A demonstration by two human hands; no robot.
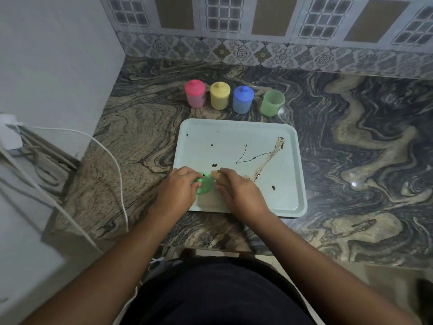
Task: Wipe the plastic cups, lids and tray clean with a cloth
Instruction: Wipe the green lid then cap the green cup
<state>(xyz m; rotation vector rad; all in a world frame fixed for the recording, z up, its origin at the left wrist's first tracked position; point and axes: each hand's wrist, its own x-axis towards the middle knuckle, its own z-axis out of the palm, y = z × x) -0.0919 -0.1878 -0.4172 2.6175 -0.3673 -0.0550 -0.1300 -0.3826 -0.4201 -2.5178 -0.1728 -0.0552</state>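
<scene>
The left hand (178, 186) grips the green lid (205, 185) over the tray (234, 127), the right hand (236, 191) pinching a cloth (215, 174) against it; the tray lies brown-streaked, unwiped; behind, the green cup (272, 103) waits lidless beside three capped cups (219, 95).

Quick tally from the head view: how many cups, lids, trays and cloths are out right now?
Cups: 4 (pink cup, yellow cup, blue cup, green cup)
Lids: 4 (pink lid, yellow lid, blue lid, green lid)
Tray: 1
Cloth: 1
Total: 10
</scene>
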